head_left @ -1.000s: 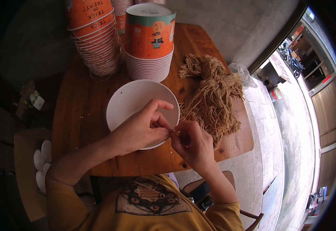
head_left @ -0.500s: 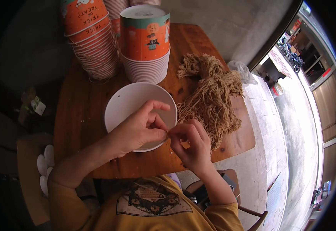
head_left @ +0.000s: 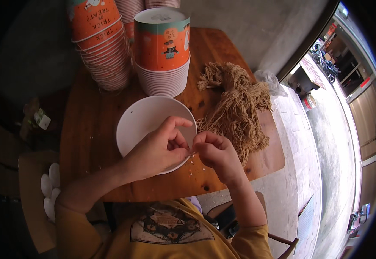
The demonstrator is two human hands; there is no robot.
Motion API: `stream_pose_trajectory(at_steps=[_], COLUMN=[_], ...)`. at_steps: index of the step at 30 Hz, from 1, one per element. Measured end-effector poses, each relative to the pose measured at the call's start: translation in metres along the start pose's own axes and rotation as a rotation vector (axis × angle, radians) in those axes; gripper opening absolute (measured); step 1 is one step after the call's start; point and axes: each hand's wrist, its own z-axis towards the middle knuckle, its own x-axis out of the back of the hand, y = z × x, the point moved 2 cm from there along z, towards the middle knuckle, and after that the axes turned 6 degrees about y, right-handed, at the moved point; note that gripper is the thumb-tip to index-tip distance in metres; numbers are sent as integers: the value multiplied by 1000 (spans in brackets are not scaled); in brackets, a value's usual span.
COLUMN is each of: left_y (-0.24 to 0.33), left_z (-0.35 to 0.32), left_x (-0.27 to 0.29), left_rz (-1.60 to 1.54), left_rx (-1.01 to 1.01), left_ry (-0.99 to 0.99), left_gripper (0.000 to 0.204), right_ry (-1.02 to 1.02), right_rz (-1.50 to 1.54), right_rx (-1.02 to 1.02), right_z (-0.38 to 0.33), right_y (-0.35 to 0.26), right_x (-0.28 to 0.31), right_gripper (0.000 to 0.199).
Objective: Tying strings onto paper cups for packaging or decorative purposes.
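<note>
A white paper bucket lies tilted on the wooden table in front of me, its mouth toward me and a small hole near its rim. My left hand reaches over the mouth, thumb and fingers pinched at the right rim, the index finger raised. Just right of that rim, my right hand has its thumb and forefinger pressed together. A short bit of tan twine seems to run between the fingertips; most of it is hidden. Beyond my right hand lies a loose hank of tan twine.
Behind the bucket stands an upside-down stack of orange printed buckets. Another stack, with twine hanging on it, leans at left. A clear plastic bag sits at the table's right edge. Small white bits dot the wooden table.
My right hand has drawn slightly to the right of my left fingertips, its fingers curling tighter. The left hand stays at the rim, and the bucket has shifted a little.
</note>
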Motion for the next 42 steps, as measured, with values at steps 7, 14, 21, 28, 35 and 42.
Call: stream_pose_trajectory(at_steps=[7, 14, 21, 28, 35, 42], left_y=[2, -3, 1, -3, -1, -2], left_z=[1, 2, 4, 4, 3, 6], left_x=[1, 3, 3, 4, 3, 6], left_rz=[-90, -108, -85, -234, -239, -328], left_rx=[98, 69, 83, 165, 170, 230], left_ry=[-1, 16, -2, -20, -32, -53], left_gripper=[54, 51, 50, 50, 51, 51], right_ry=[138, 160, 282, 290, 214, 257], right_rz=[-177, -982, -656, -265, -370, -373], right_rx=[398, 985, 627, 565, 552, 551], right_z=[-11, -11, -10, -12, -14, -15], right_y=[8, 2, 10, 27, 29, 25], right_x=[-7, -11, -10, -8, -11, -15], right_gripper=[18, 29, 13, 16, 19, 11])
